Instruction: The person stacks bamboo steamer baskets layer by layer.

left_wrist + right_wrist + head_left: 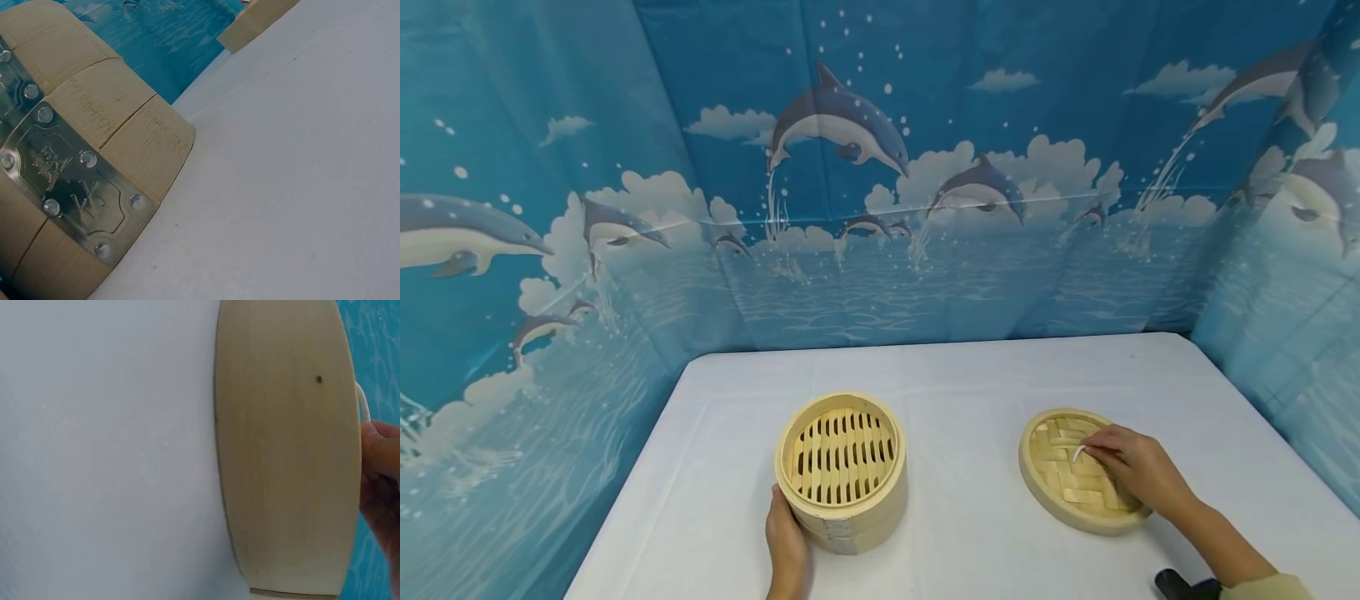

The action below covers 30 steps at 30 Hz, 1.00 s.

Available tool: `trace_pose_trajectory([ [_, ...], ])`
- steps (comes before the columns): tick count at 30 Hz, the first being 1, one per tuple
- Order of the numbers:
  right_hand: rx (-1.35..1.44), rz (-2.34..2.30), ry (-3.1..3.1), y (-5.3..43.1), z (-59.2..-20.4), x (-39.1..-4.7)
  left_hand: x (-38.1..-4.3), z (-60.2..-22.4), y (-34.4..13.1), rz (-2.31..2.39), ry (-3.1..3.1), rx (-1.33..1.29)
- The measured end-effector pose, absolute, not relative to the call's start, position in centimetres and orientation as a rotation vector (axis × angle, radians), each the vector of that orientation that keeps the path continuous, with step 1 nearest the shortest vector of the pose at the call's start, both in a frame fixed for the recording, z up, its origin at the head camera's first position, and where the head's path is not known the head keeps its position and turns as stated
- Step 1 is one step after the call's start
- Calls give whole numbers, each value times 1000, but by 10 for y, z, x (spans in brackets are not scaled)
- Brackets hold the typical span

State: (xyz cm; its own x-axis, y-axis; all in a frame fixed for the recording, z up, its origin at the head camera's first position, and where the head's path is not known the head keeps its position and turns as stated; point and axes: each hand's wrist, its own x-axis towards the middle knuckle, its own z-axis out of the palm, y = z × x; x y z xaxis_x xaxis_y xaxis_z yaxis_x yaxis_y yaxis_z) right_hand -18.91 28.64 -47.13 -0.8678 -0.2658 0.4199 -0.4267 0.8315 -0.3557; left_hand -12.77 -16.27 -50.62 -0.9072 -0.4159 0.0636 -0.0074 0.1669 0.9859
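Observation:
A round bamboo steamer (842,525), with a slatted base inside its rim and a metal plate (78,181) riveted on its side, stands on the white-covered table. My left hand (786,537) holds its left wall; most of the fingers are hidden behind the wall. To the right is the woven bamboo lid (1052,471), seen edge-on as a pale curved band in the right wrist view. My right hand (1138,467) reaches over the lid and pinches the white loop (1078,452) at its middle between thumb and fingers. Whether the lid touches the cloth I cannot tell.
The white tablecloth (962,500) lies under both bamboo pieces, with a gap between them. Behind and at both sides hangs a blue curtain (970,283) printed with dolphins and clouds. A black device (1183,586) shows at the right wrist.

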Motion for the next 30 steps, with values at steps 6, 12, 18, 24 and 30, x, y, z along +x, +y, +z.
trace_pose_trajectory([
  [6, 618, 549, -2564, 278, -455, -188, -127, -509, -161, -1820, -2120, 404],
  [12, 590, 575, -2478, 244, -402, -193, -127, -510, -163, -1790, -2126, 383],
  [18, 519, 720, -2552, 199, -344, -198, -130, -508, -165, -1831, -2080, 389],
  [24, 521, 901, -2634, 153, -313, -205, -130, -506, -167, -1835, -2055, 378],
  [30, 607, 961, -2638, 112, -304, -208, -129, -507, -166, -1845, -2058, 376],
])
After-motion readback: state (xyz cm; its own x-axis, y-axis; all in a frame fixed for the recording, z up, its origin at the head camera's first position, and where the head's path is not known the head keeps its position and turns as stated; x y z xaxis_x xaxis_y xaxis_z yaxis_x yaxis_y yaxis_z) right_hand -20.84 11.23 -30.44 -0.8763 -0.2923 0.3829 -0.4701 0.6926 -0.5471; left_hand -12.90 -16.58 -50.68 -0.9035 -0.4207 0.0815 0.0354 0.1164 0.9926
